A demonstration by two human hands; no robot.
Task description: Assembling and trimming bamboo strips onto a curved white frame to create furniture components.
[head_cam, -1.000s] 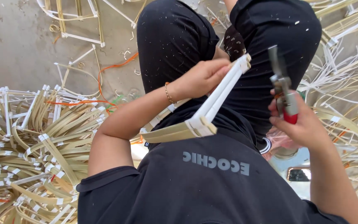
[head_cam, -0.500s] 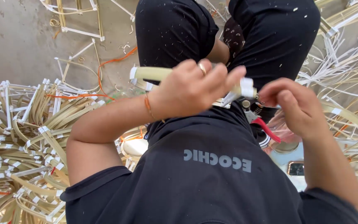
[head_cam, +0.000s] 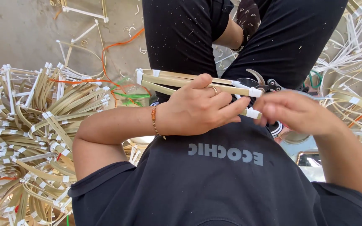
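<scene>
Our left hand (head_cam: 197, 109) grips the pale taped bundle of bamboo strips (head_cam: 189, 81) level above our lap, while our blurred right hand (head_cam: 296, 112) closes around metal pruning shears (head_cam: 261, 83) at its taped end.

The grey concrete floor (head_cam: 21, 29) carries a big heap of bent pale cane strips (head_cam: 26, 138) bound with white tape on the left, and a second tangle of strips (head_cam: 357, 62) on the right. Loose orange cord (head_cam: 118, 44), green cord (head_cam: 128, 96) and small offcuts (head_cam: 141, 50) lie between them.
</scene>
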